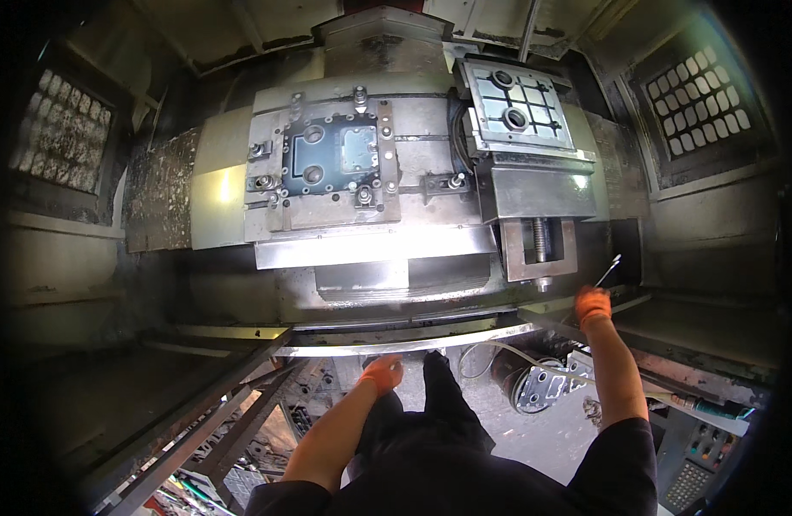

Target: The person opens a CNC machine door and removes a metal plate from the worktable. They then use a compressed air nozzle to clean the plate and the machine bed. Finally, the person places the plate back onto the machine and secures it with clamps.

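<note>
My right hand [594, 304], in an orange glove, is closed around a thin metal rod [610, 270] with a bright end. The rod points up and away, to the right of the vise screw [540, 241]. What sort of tool it is, I cannot make out. My left hand [382, 375], also gloved in orange, hangs by my thigh just below the machine's front sill [404, 343]. Its fingers look curled, and nothing shows in them. Ahead, a dark flat metal plate [330, 162] with two round holes is clamped to the machine bed. A lighter ribbed metal part [520, 107] sits on the vise [538, 191] at the right.
Bolted clamps [365, 196] surround the plate. Grated windows [697, 90] are set in both side walls. A pale hose [533, 359] loops below the sill, near a machined part [540, 389] on the floor. A button panel [704, 456] stands at lower right.
</note>
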Available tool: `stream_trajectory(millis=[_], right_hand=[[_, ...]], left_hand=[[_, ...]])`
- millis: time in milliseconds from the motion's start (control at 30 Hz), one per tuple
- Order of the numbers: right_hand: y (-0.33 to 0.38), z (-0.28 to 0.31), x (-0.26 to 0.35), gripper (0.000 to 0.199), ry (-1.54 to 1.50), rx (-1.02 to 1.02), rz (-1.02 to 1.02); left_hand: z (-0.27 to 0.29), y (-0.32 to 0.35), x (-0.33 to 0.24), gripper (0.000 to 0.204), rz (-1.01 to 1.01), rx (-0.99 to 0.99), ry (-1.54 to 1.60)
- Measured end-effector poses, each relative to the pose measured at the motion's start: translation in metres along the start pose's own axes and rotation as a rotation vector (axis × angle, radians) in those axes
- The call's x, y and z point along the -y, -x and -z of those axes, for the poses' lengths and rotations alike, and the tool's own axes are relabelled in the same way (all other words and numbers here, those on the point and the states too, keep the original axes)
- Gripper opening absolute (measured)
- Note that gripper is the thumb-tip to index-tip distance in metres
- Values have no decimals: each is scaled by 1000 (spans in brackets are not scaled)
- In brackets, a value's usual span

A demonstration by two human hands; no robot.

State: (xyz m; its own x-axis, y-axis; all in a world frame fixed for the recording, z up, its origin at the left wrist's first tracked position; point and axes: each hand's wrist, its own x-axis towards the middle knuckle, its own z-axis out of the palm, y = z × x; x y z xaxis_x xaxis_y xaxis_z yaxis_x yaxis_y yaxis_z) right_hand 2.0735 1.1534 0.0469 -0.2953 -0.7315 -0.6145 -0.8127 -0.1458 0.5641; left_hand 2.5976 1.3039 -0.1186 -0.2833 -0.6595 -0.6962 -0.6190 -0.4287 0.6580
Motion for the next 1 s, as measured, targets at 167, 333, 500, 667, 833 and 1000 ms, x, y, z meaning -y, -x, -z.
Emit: stream_trajectory(millis=[167,333,500,667,833,1000], right_hand=[[53,62,112,38,-388,-17,482],[70,173,263,59,-1592,481,432],[21,233,306,46,-1732,-260,649],[-59,250,193,45,-938,-1124,228],[-74,260,151,45,-445,-1095,468],[-81,265,146,40,-424,-1067,570]], left_hand=[[12,3,-72,60,-247,18,-69],[80,-17,-123,64,-604,-257,137],[215,-17,-147,43,61,-492,-174],[304,-49,-141,41,106,-639,-498],[340,-91,-124,32,-22,-601,-1000],[367,-116,-124,20,-29,-577,-1255]])
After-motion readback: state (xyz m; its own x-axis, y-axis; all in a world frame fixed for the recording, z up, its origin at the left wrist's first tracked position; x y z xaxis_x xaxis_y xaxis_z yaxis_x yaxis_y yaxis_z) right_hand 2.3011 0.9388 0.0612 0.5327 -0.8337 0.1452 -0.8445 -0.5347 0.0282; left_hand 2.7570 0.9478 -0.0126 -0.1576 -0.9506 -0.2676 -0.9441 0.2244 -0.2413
